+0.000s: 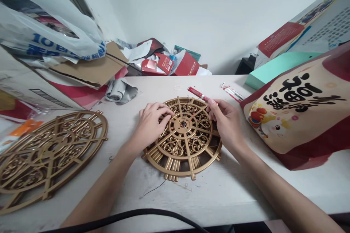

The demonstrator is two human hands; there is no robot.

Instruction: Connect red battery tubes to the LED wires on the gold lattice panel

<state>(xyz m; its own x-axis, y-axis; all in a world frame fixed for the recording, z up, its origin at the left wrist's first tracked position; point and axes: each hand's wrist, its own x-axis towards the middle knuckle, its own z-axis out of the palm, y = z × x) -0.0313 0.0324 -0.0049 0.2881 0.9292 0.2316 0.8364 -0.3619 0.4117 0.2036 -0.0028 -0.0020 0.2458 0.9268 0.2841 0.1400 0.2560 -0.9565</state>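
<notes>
A round gold openwork clock face (pixel 188 156), with scrollwork and bar-shaped hour marks, lies flat on the table between my hands. Thin dark, red and yellow wires gather around its centre hub. My left hand (pixel 153 123) rests over its upper left part, thumb and fingertips drawn together near a thin yellowish wire; what they pinch is too small to make out. In my right hand (pixel 225 120), above the face's right rim, is a slim red pen-shaped stick (pixel 197 93) with pale lettering, pointing up and left.
Another gold openwork face (pixel 49 164) lies at the left. A red and beige printed bag (pixel 290 109) stands right, beside a small packet (pixel 232 92). Cardboard boxes and a plastic bag (pixel 54 25) crowd the back left. A black cable (pixel 153 211) crosses the near edge.
</notes>
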